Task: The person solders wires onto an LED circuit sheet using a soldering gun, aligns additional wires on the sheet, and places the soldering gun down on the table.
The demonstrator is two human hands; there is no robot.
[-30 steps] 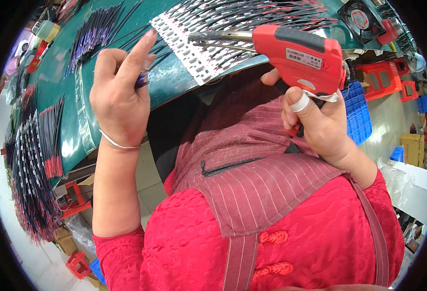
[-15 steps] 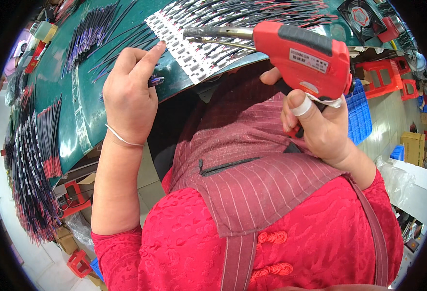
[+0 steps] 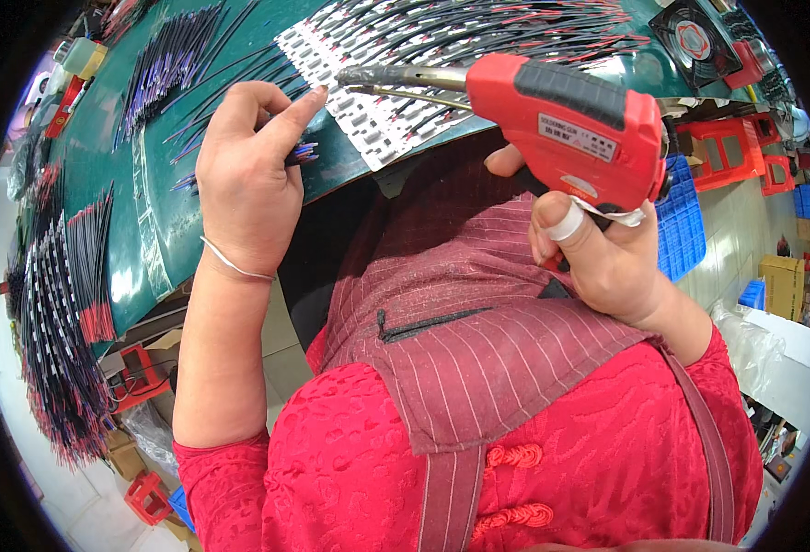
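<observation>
A green table (image 3: pixel 129 216) spans the upper left, bearing a white panel (image 3: pixel 364 129) at top centre. Upper right of centre, a red soldering gun (image 3: pixel 575 120) sits in the right hand (image 3: pixel 603 258), firmly wrapped. Upper left, the left hand (image 3: pixel 248 175) reaches toward the panel; I cannot tell whether it pinches anything.

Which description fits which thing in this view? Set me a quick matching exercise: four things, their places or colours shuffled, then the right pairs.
Things
1. Pistol-shaped tool
2. Fan
3. Basket
4. Boards

Descriptions
A. White, lying on the green table
B. Red and black, held in the right hand
C. Black-framed, near the picture's upper right
D. Blue, just to the right of the hand that holds the tool

Pairs: 1-B, 2-C, 3-D, 4-A
</observation>
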